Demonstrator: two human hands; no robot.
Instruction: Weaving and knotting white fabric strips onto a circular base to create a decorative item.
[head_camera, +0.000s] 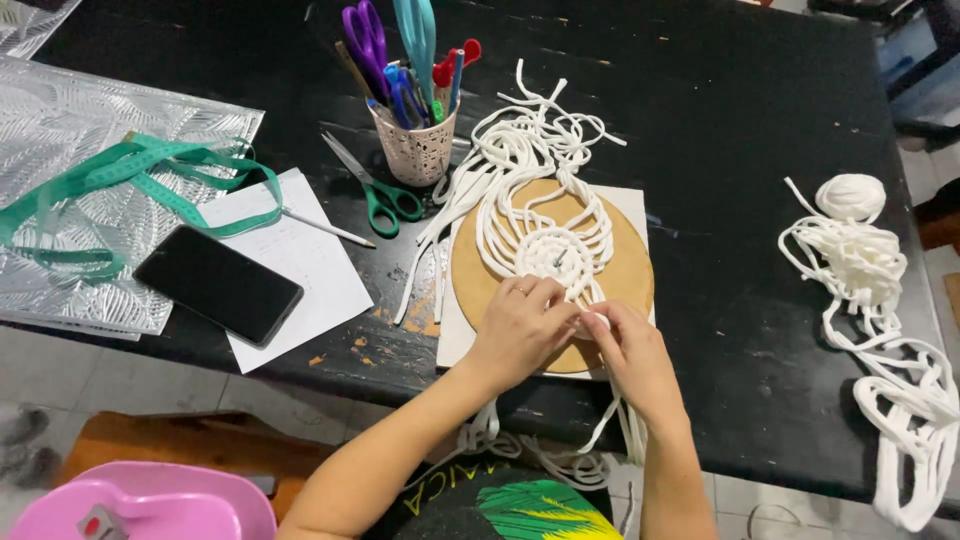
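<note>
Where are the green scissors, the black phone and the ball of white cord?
green scissors (383, 196), head view, on the green handle loops.
black phone (218, 283), head view, on the middle of its dark screen.
ball of white cord (851, 196), head view, on the round top of the ball.

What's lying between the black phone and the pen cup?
In the head view, green-handled scissors and a pencil lie between the phone and the cup.

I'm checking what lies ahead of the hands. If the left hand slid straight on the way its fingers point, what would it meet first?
Probably the coiled white cord on the round board, just beyond the left hand; height above it is unclear.
</note>
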